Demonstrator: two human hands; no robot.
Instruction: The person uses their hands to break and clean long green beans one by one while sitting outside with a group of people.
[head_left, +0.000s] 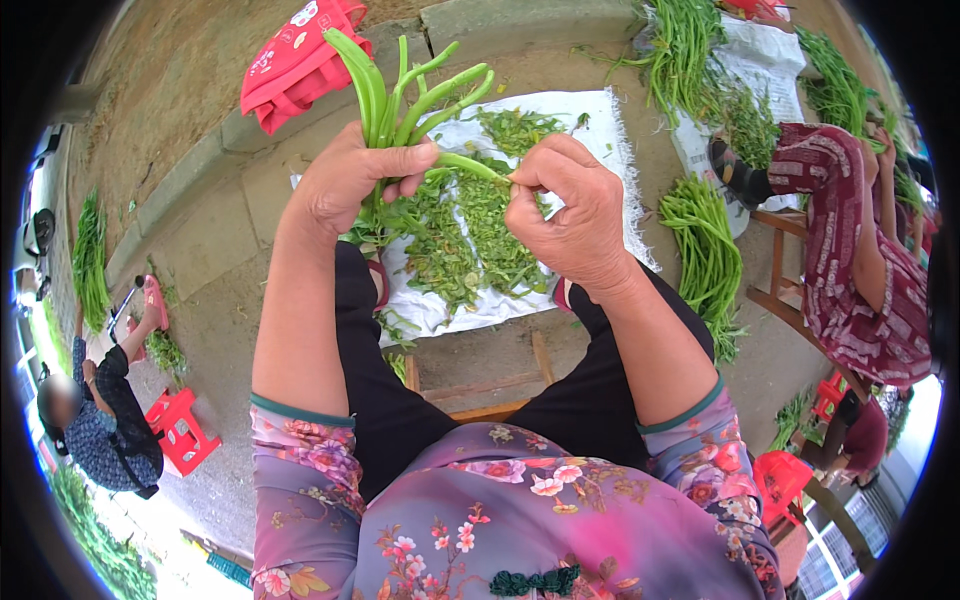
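We log the concrete ground as the largest surface. On it lies a white sheet with a frayed right edge, its near edge set between our feet. Off the right side, well apart from the sheet, sits a co-worker in patterned maroon clothing. Leafy trimmings are strewn over the sheet's middle, from near the far edge down toward the near one; a few bare white patches show. A heap of long green stems lies on the ground just outside the sheet's right edge. A red bag rests beyond the far edge, to the left. The bunch of green stems is raised in the air, seen against the left part of the sheet's far edge, with its tops splayed outward past it. Our left hand is closed firmly around the lower part of this bunch, thumb laid across it. Our right hand is nearly shut, fingers curled, thumb and forefinger pinching the tip of a single stem; that stem slants from the left hand across to the right, above the trimmings.
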